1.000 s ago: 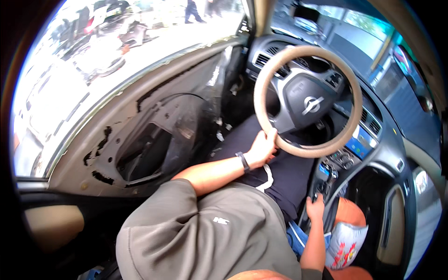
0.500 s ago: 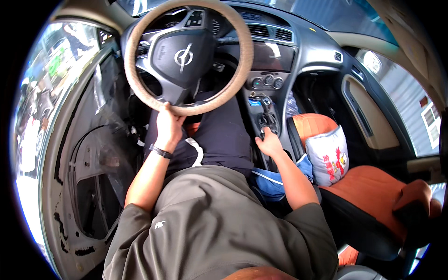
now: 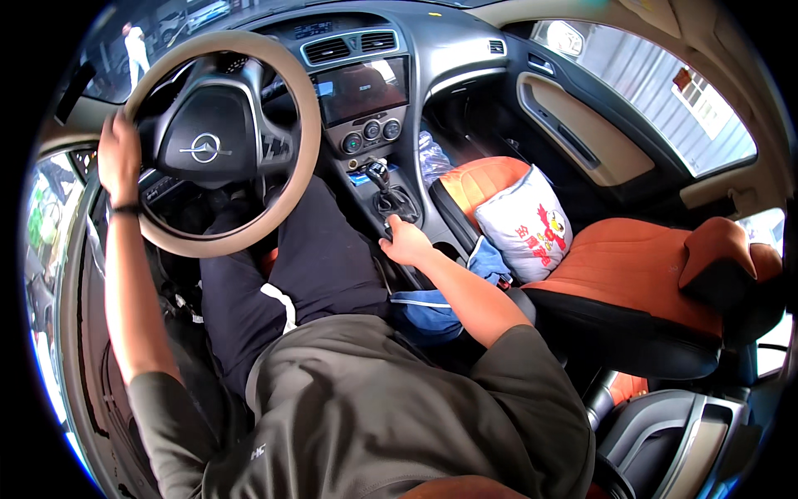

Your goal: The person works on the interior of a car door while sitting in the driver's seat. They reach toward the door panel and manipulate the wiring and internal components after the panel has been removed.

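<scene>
Black-and-silver gear lever (image 3: 378, 175) with dark gathered boot (image 3: 397, 206): at right hand's (image 3: 407, 242) 11 o'clock, just ahead; long axis roughly 11-to-5; right hand nearer. Right: fingers curled, underside hidden, can't tell if clamped. Left hand (image 3: 120, 160): blurred, touching tan round steering wheel (image 3: 308, 125) at 9 o'clock; grip unclear.

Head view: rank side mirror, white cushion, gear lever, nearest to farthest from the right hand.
1. Gear lever, just ahead of the right hand.
2. White cushion, right, on the orange seat.
3. Side mirror, outside the far window.
</scene>
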### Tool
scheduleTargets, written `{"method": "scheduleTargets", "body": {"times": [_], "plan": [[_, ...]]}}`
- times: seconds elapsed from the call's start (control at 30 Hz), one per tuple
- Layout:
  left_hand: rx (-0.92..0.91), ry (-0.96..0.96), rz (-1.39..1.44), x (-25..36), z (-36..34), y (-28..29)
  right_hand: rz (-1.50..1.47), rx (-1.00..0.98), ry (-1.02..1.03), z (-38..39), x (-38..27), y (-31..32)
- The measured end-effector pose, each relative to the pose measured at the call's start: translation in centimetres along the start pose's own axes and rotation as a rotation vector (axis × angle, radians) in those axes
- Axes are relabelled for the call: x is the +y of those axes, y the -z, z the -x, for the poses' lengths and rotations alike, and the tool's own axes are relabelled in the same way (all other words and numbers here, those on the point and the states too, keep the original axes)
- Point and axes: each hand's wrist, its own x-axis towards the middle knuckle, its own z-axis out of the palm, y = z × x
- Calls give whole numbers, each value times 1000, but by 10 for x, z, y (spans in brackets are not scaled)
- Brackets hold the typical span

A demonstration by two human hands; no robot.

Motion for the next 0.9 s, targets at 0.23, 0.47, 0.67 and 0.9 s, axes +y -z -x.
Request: {"method": "scheduleTargets", "body": {"times": [0.23,0.47,0.67,0.9], "plan": [[-410,-777,-107,210,1,-103,-12,8,31,-9,5,-13],[-769,-1406,51,174,210,-96,-40,-29,53,-2,-6,-3],[-649,-1152,-35,24,199,4,-42,-7,40,2,3,0],[223,-846,-253,-8,-56,20,-3,24,115,-8,1,-13]]}}
